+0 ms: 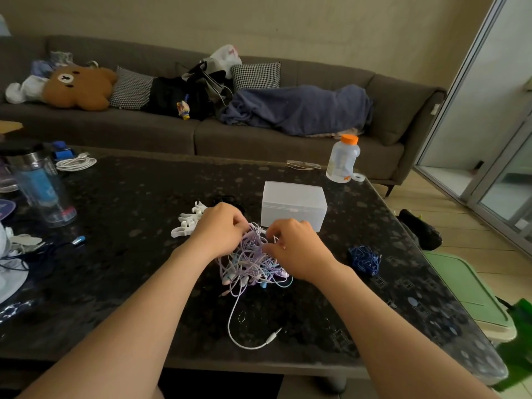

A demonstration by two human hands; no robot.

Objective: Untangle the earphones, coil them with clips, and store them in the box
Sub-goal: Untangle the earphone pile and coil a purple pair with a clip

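Head view, left hand, right hand gripping earphones, bottle label blurred

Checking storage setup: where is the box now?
In the head view, the translucent box sits on the dark table, just beyond the right hand and the tangled earphones.

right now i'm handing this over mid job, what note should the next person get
Left hand and right hand both pinch cords in the pale earphone tangle on the table.
White clips lie left of the left hand; the box stands closed behind the tangle.
A blue cord bundle lies to the right.
Nothing looks coiled yet: untangle, clip, store.
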